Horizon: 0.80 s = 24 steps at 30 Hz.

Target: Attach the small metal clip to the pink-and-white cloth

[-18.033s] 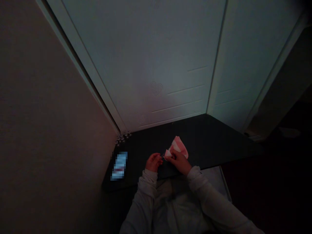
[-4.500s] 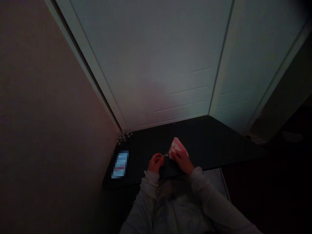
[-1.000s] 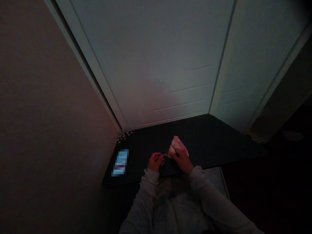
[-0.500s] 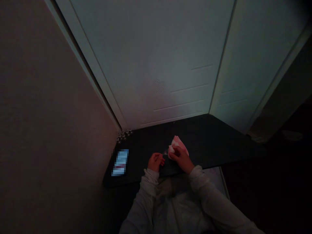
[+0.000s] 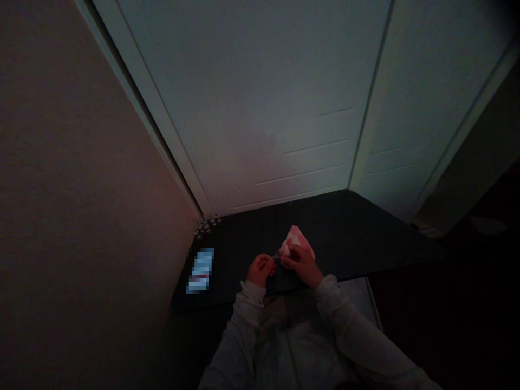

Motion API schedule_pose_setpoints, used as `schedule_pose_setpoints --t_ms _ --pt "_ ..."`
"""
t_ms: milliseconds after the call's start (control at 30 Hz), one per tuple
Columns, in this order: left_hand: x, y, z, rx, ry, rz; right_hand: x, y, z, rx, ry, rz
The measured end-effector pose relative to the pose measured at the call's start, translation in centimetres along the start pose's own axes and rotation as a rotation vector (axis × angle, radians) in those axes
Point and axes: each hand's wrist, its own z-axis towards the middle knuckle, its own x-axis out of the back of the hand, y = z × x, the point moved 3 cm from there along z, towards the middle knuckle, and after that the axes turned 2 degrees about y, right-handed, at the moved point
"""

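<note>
My left hand (image 5: pixel 261 270) is closed, its fingertips pinching a thin, shiny metal piece (image 5: pixel 277 255) whose exact kind is too small and dark to make out. The piece points right, toward a pink and white cloth (image 5: pixel 299 239). Fingers of my right hand (image 5: pixel 301 264) are closed on the lower part of that cloth, pressing its left edge near the metal piece. The top of the cloth stands up in a loose peak. Both hands are just above the near edge of the dark table (image 5: pixel 345 227).
A phone (image 5: pixel 200 271) with a lit, pixelated screen lies at the table's left. Behind it, several small shiny metal objects (image 5: pixel 207 223) are clustered by the wall. White panels (image 5: pixel 264 97) with heart patterns rise along the back edge. The room is dim.
The cloth's left edge has shifted slightly under my right fingers, and more of the metal piece shows between my hands. My left hand has hardly moved.
</note>
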Motion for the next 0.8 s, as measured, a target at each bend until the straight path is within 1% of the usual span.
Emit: schedule_pose_setpoints --t_ms 200,433,533,667,800 --pt "0.17 -0.15 0.23 0.009 -0.002 -0.028 0.14 0.28 0.05 0.039 0.021 -0.143" --pt "0.22 -0.32 0.30 0.006 0.008 -0.027 0.01 0.00 -0.03 0.022 -0.021 -0.125" --pt "0.23 -0.27 0.28 0.010 0.020 -0.032 -0.04 -0.44 -0.05 0.070 -0.052 -0.111" --pt "0.42 -0.43 0.47 0.010 0.048 -0.047 -0.07 -0.38 -0.01 0.145 -0.043 -0.145" --pt "0.55 -0.85 0.71 0.015 0.050 -0.051 -0.07 0.04 0.02 0.123 -0.042 -0.149"
